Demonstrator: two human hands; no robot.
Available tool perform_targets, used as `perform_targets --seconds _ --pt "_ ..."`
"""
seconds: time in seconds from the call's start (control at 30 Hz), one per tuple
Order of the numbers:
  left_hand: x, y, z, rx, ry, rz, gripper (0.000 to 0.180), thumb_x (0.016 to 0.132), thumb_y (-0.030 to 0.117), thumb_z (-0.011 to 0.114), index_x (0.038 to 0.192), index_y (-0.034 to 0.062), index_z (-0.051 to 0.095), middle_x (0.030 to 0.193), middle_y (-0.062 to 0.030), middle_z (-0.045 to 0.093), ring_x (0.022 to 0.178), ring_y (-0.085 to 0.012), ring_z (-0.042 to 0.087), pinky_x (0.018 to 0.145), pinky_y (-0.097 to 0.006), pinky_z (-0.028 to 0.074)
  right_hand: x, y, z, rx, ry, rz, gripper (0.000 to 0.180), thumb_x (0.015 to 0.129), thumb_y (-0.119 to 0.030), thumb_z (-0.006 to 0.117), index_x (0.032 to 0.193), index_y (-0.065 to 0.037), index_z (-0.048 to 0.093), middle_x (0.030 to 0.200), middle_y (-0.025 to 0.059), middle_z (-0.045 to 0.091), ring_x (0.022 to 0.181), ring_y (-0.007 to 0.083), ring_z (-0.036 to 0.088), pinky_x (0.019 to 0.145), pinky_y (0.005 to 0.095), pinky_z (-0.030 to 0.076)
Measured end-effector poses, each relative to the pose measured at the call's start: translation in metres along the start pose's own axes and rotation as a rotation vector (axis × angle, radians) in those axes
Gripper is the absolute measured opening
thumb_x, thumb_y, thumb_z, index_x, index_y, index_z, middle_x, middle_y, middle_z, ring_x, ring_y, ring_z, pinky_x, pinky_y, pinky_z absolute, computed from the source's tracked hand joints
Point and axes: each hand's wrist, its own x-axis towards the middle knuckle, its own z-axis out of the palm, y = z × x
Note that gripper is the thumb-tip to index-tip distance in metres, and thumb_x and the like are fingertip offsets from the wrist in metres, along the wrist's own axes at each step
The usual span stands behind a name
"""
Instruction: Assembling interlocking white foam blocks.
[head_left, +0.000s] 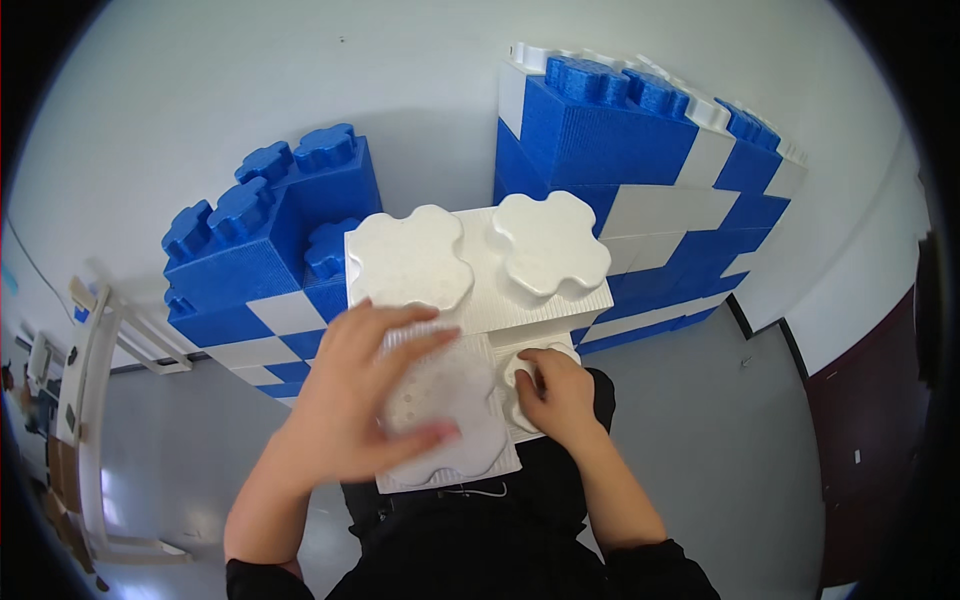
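White and knobbed, one near block (470, 392) sits closest to the person (460, 550), under a left hand (345, 385) spread loose and blurred; whether it touches, I can't tell. To its right, the right hand (563, 397) curls its fingers on a lower white block (505, 350), grip unclear. Just beyond stands a two-knobbed white block (480, 245). Farther back, the blue-and-white left stack (230, 265) and taller right stack (605, 145) look largely built; a gap between their tops seems unfilled.
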Motion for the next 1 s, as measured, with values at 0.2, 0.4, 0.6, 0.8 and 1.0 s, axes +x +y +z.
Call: perform_targets --seconds 0.2,0.4,0.6,0.8,1.0 --pt "-0.001 0.052 0.003 0.379 -0.486 0.027 0.103 0.07 0.05 0.094 0.16 0.0245 0.052 0.153 -0.032 0.045 0.134 -0.0459 0.049 0.107 -0.056 0.041 0.002 -0.01 0.013 -0.252 0.05 -0.152 0.035 0.089 -0.02 0.074 0.118 -0.003 0.066 0.079 0.0154 0.071 0.07 0.035 0.071 0.064 0.047 0.054" --pt "0.012 0.054 0.014 0.398 -0.707 -0.153 0.11 0.069 0.041 0.095 0.164 0.0273 0.043 0.13 -0.0323 0.05 0.122 -0.0465 0.05 0.098 -0.055 0.042 0.002 -0.004 0.027 -0.316 0.115 -0.154 0.028 0.092 -0.021 0.071 0.112 -0.002 0.065 0.069 0.0136 0.068 0.062 0.0342 0.069 0.059 0.0469 0.054" --pt "0.01 0.054 0.01 0.375 -0.68 -0.17 0.107 0.065 0.026 0.092 0.162 0.0257 0.046 0.127 -0.0287 0.05 0.123 -0.0456 0.05 0.1 -0.055 0.041 0.005 -0.005 0.026 -0.326 0.116 -0.172 0.025 0.093 -0.021 0.07 0.108 -0.002 0.065 0.068 0.0137 0.068 0.061 0.0331 0.069 0.058 0.0456 0.055" --pt "0.012 0.065 -0.005 0.369 -0.645 -0.191 0.109 0.065 0.022 0.09 0.163 0.0245 0.043 0.136 -0.029 0.049 0.129 -0.0468 0.049 0.105 -0.055 0.041 0.003 -0.005 0.027 -0.312 0.136 -0.17 0.025 0.093 -0.021 0.07 0.108 -0.003 0.065 0.069 0.0133 0.069 0.061 0.0325 0.069 0.059 0.0458 0.055" --pt "0.01 0.072 -0.011 0.386 -0.635 -0.225 0.116 0.062 0.024 0.091 0.163 0.0065 0.039 0.137 -0.0263 0.049 0.13 -0.0466 0.049 0.108 -0.052 0.04 0.0 -0.005 0.03 -0.268 0.14 -0.187 0.022 0.093 -0.019 0.07 0.108 -0.003 0.065 0.069 0.0114 0.067 0.063 0.031 0.069 0.059 0.0449 0.055"
